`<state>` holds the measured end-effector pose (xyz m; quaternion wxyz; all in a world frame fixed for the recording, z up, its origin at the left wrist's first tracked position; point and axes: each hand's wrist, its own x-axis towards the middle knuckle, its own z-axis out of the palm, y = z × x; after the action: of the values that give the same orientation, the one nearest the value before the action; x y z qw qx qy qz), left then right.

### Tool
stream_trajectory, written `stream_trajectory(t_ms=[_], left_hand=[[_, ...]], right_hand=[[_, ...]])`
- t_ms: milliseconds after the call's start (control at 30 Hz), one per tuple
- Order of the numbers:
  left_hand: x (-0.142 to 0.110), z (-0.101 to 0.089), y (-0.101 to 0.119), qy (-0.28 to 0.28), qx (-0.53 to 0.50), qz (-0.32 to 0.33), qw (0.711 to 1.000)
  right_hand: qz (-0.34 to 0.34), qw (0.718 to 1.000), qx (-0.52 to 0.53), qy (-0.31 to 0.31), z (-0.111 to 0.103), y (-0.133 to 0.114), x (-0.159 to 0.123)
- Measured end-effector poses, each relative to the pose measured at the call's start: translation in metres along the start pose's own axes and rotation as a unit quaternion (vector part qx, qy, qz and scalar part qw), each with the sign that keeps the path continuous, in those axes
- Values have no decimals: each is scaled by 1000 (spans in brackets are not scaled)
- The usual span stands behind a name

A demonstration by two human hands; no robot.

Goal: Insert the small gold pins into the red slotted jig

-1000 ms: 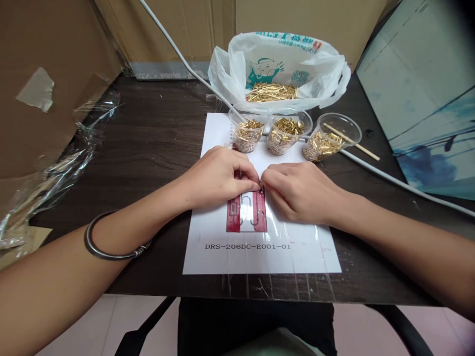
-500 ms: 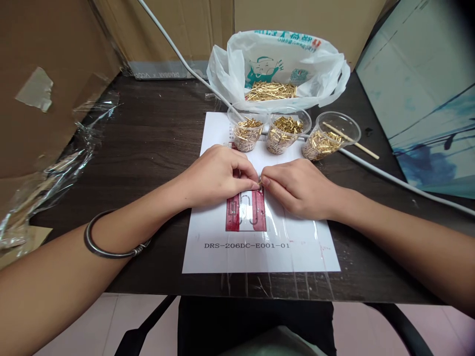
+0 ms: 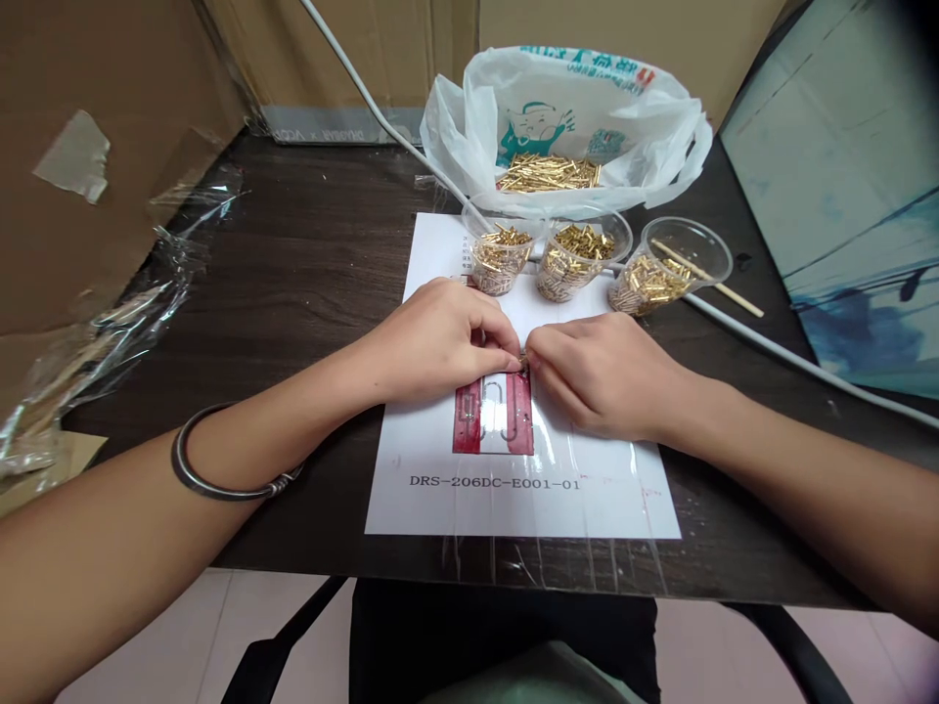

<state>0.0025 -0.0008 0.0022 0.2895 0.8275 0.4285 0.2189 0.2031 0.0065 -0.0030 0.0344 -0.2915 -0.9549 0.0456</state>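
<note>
View shifted slightly | hands (image 3: 451, 337) over sheet (image 3: 623, 513) near desk edge (image 3: 330, 570) | cups (image 3: 563, 280) beyond

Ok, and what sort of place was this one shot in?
Probably a makeshift small-parts workstation at a desk: clear cups of tiny gold-coloured pieces, a printed sheet, and cardboard standing along the back.

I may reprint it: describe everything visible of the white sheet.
The sheet, seemingly paper, lies flat on the desk. It bears a red drawing, the code DRS-206DC-E001-01 and small print. Clear strips run over its near edge. The left cup and middle cup stand on its far end; the left hand and right hand cover part of its middle.
</note>
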Motion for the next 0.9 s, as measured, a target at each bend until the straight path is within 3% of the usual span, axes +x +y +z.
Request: stream_trajectory(t_ms=[433,900], left_hand=[[1,3,-5,5,-6,1,1000],[0,5,-3,22,-22,-30,999]], right_hand=[[14,997,-70,-36,-6,-7,3],[85,994,-14,-66,-10,-12,7]])
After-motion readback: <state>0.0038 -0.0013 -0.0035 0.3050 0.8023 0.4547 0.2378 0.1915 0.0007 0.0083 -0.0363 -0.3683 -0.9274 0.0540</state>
